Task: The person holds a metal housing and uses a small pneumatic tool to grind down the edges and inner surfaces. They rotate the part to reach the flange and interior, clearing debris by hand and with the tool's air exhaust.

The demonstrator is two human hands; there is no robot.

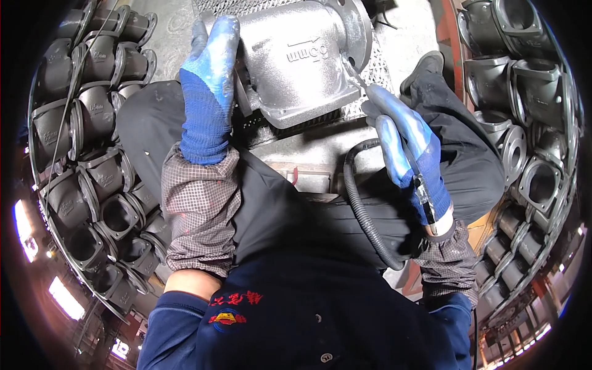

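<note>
A grey metal pipe casting [293,58] with raised lettering lies in front of me, a round flange [357,31] at its far right. My left hand [213,68], in a blue coated glove, is against the casting's left side with its fingers stretched out and thumb apart. My right hand [410,139], gloved alike, is closed around a slim dark tool [424,194]. Its thin tip reaches the casting beside the flange. A black ribbed hose [364,206] curves from behind this hand toward my lap; whether it joins the tool is hidden.
The casting rests on a perforated metal grating [379,77]. Stacks of similar castings [95,111] rise on my left, and more castings [539,92] stand on my right. A red metal post [449,37] is near the right stack. My legs flank the work spot.
</note>
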